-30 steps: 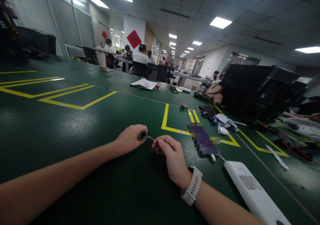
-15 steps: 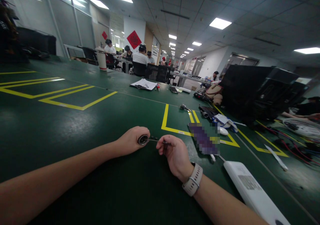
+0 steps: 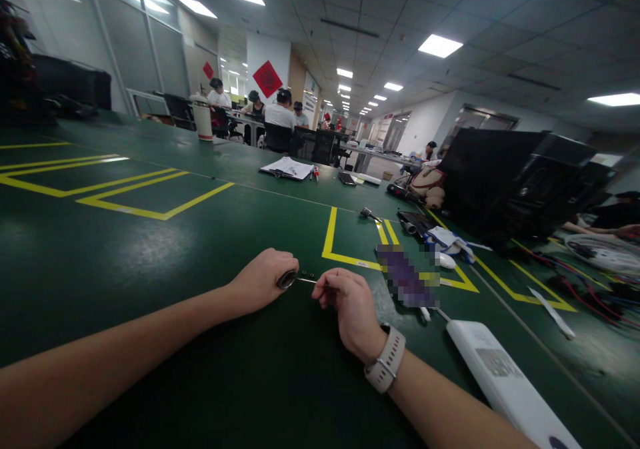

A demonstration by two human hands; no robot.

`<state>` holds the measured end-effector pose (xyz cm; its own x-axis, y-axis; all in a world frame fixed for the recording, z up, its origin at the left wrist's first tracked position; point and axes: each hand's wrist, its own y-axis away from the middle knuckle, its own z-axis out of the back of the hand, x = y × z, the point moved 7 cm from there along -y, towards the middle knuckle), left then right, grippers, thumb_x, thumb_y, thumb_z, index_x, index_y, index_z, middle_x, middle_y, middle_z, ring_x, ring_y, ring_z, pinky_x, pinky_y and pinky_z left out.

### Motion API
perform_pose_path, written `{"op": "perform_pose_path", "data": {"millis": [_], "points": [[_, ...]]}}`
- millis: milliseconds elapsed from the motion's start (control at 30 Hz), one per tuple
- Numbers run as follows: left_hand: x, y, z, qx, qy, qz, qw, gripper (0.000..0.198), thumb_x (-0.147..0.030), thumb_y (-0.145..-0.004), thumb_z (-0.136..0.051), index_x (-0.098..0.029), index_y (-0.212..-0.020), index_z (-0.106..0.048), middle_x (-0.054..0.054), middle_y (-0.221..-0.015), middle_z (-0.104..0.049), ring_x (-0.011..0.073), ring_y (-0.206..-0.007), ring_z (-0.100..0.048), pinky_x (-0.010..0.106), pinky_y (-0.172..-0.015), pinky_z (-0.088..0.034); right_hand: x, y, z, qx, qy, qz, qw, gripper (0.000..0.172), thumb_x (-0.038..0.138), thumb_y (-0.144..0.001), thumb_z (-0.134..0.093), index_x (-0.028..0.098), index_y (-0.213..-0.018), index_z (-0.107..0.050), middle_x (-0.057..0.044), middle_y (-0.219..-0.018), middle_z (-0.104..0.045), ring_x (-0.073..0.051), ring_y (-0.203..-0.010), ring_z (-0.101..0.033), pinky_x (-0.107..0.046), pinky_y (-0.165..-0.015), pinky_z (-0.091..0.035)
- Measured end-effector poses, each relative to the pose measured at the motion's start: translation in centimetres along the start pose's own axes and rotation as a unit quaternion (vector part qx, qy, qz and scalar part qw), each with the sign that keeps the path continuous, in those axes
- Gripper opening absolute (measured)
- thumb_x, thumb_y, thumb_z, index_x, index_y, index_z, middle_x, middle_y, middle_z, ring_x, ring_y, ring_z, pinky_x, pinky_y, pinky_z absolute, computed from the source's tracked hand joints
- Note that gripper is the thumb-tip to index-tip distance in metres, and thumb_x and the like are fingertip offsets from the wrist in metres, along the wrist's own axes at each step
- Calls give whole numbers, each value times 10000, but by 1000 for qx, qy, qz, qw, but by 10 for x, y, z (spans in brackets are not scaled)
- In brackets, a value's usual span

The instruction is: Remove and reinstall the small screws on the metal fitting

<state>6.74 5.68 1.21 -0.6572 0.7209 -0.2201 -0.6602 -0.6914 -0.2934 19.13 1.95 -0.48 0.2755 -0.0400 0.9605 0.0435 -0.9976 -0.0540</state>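
My left hand (image 3: 265,277) is closed around a round dark metal part (image 3: 287,279), whose ring-shaped open end faces right. My right hand (image 3: 347,306), with a pale watch strap at the wrist, pinches a thin metal rod (image 3: 307,280). The rod's far tip reaches the round part; whether it goes inside cannot be made out. Its near end is hidden by my right fingers. Just beyond the rod, a few tiny dark pieces (image 3: 311,275) lie on the green table (image 3: 240,382).
A metal piece (image 3: 369,214) lies ahead within yellow tape lines. To the right are a pixelated phone-like object (image 3: 405,276), a white power strip (image 3: 505,376) and a computer case (image 3: 515,182). Clipboard papers (image 3: 287,167) and a tumbler (image 3: 203,119) stand farther back; people sit beyond.
My left hand has turned the round part slightly, so its open end looks narrower. My right fingers have curled in a little around the rod; both hands stay in nearly the same place.
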Motion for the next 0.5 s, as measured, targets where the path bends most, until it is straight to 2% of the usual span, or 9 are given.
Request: {"op": "perform_pose_path", "data": {"millis": [167,300,400,500], "points": [[6,-2,-1,-5,71,5,997,66,-126,-735,-504,-171,-687,-508,-8,-699,-554,146,-681,-531,263,-653,-384,-6,-4,2,-15,-82,-39,996,154,192,-649,-502,133,-556,-610,-19,-523,-583,-105,-467,-456,-240,-473,-310],[6,-3,0,3,117,5,993,64,-177,-750,-514,-175,-688,-498,-15,-688,-539,133,-660,-524,236,-608,-390,-9,-5,2,-9,-96,-59,994,165,199,-669,-494,134,-588,-621,-24,-536,-590,-112,-477,-461,-244,-482,-323],[6,-3,1,1,108,10,994,73,-176,-757,-505,-176,-685,-500,-16,-690,-542,132,-658,-522,242,-621,-389,-8,-4,4,-13,-90,-41,995,166,194,-688,-493,135,-605,-624,-24,-556,-591,-116,-501,-470,-245,-494,-337],[6,-2,3,-11,61,23,998,70,-136,-745,-498,-172,-686,-506,-11,-698,-553,143,-671,-525,270,-658,-380,-1,0,4,-19,-42,10,999,162,184,-706,-498,142,-614,-624,-19,-576,-593,-121,-540,-486,-244,-519,-356]]}}
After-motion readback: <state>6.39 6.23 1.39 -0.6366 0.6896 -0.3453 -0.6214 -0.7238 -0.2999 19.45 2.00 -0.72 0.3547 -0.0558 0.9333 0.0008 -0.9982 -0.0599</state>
